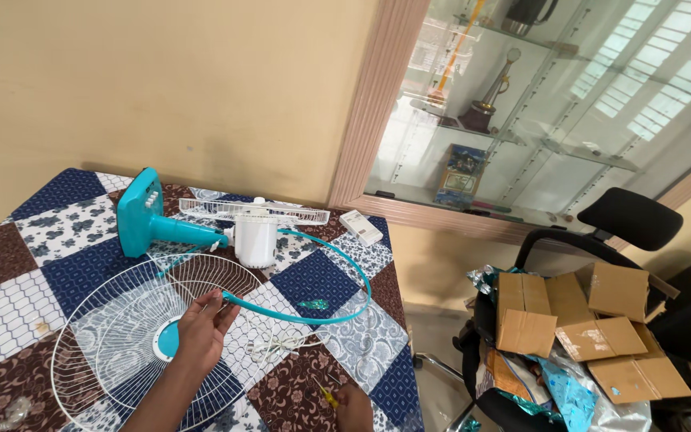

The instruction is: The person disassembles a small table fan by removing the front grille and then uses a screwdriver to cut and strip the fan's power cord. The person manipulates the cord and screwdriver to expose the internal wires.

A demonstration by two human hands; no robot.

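My left hand (200, 328) grips one end of a teal plastic rim ring (345, 260) that arcs out to the right over the table. Under that hand lies a white wire fan grille (97, 336) with a teal centre cap. At the bottom edge my right hand (353, 404) holds a small yellow-handled screwdriver (326, 393). Behind them lies a table fan on its side: teal base (139, 212) with white buttons, white motor housing (255, 236) and a second white grille (253, 210) seen edge-on.
The table wears a patchwork cloth (33, 232) of blue, brown and white squares. A white cord (269, 344) and a small white box (360, 226) lie on it. To the right stands a black office chair (629, 218) piled with cardboard (573, 316) and wrapping. A glass cabinet (537, 104) is behind.
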